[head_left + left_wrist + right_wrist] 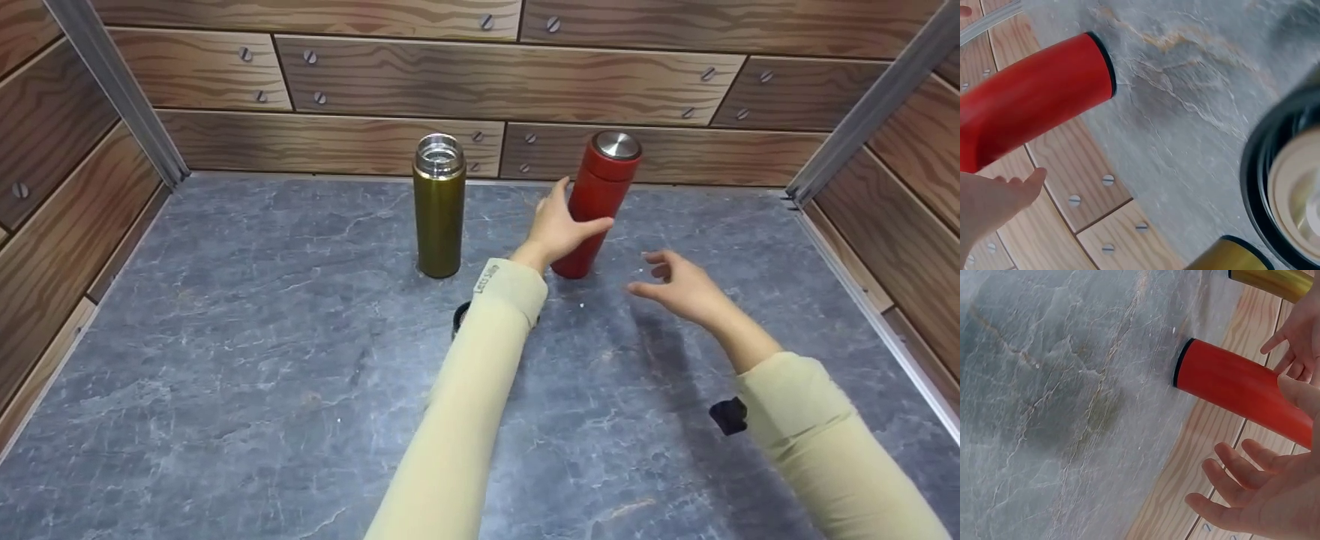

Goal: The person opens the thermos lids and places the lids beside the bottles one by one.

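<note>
A red thermos flask (598, 199) with a steel-topped lid (617, 145) stands upright towards the back. My left hand (559, 225) is at its left side, thumb stretched across its front in the head view and fingers spread. In the left wrist view, the left hand's fingers reach out alongside the red body. Right of the flask, my right hand (682, 289) hovers apart from it, fingers loosely bent around nothing. Left of both hands stands an olive-gold thermos flask (439, 217), its steel mouth uncovered. Under my left forearm, a round dark-rimmed lid (1289, 197) is mostly hidden in the head view.
Both flasks stand on a grey marbled tabletop (262, 337). Behind runs a wood-plank-patterned wall (390, 75), with similar side walls and metal corner posts (120, 90). A small black thing (728, 416) shows beside the right cuff.
</note>
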Demonstrator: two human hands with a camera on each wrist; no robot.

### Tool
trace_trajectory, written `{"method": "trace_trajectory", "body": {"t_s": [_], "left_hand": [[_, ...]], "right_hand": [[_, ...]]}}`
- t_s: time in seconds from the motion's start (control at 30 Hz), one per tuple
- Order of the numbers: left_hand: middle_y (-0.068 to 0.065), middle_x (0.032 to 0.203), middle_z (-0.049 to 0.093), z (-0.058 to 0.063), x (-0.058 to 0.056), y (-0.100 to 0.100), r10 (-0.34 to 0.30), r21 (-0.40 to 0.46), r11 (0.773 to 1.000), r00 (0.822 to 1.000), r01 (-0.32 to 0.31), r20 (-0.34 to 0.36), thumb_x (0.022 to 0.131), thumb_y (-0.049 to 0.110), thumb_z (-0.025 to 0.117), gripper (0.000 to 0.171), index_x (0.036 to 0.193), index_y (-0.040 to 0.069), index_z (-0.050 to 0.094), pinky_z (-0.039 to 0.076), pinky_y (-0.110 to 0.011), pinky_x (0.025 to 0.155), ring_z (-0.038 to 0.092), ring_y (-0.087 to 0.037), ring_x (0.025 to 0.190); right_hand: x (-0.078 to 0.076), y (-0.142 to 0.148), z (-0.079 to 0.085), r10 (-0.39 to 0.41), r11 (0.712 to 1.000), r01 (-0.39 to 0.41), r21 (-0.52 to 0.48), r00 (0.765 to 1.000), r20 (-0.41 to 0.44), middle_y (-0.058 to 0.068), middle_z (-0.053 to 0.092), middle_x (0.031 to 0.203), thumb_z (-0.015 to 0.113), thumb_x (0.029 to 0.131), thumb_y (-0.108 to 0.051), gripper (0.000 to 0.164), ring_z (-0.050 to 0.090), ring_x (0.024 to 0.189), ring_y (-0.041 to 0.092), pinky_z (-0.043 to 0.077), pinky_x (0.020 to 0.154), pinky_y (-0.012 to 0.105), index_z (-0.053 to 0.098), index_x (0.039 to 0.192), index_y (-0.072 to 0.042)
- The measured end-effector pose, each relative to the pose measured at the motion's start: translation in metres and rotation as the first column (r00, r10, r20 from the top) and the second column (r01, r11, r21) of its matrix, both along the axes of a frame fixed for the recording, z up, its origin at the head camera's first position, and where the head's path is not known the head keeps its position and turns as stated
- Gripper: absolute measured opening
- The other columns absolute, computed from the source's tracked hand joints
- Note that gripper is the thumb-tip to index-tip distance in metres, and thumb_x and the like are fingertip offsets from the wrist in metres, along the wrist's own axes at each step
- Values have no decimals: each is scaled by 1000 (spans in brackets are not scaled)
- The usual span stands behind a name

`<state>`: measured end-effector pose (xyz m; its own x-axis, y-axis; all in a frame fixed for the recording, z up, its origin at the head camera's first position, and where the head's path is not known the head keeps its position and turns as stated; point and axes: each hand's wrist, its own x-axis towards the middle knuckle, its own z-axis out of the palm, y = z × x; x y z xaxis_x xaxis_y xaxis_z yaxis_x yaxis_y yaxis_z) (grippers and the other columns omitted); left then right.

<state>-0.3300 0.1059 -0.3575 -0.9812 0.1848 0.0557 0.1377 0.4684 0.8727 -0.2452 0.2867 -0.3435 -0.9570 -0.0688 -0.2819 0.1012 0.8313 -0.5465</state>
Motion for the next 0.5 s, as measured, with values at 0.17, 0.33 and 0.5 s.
{"method": "trace_trajectory", "body": {"t_s": [0.17,0.33,0.5], "left_hand": [[-5,139,45,-3,-1,5,22,-80,996,999,-25,-34,78,42,72,84,145,13,29,36,-33,106,41,-19,128],[-7,126,48,-7,-1,6,42,-49,998,997,-45,-71,78,38,72,72,138,13,40,39,-33,101,44,-19,119],[-9,128,52,-13,1,7,6,143,990,998,4,-68,82,25,71,65,134,8,35,40,-32,102,51,-19,118]], "right_hand": [[4,5,-2,10,1000,-10,-9,1000,8,33,36,139,57,88,-44,77,34,129,47,37,100,57,29,140,5],[4,8,-1,3,1000,-3,-6,1000,11,33,35,139,56,89,-45,77,34,129,47,36,101,57,30,140,5],[5,7,-2,6,1000,-6,2,1000,23,32,35,140,56,89,-45,75,35,129,47,36,101,57,30,140,4]]}}
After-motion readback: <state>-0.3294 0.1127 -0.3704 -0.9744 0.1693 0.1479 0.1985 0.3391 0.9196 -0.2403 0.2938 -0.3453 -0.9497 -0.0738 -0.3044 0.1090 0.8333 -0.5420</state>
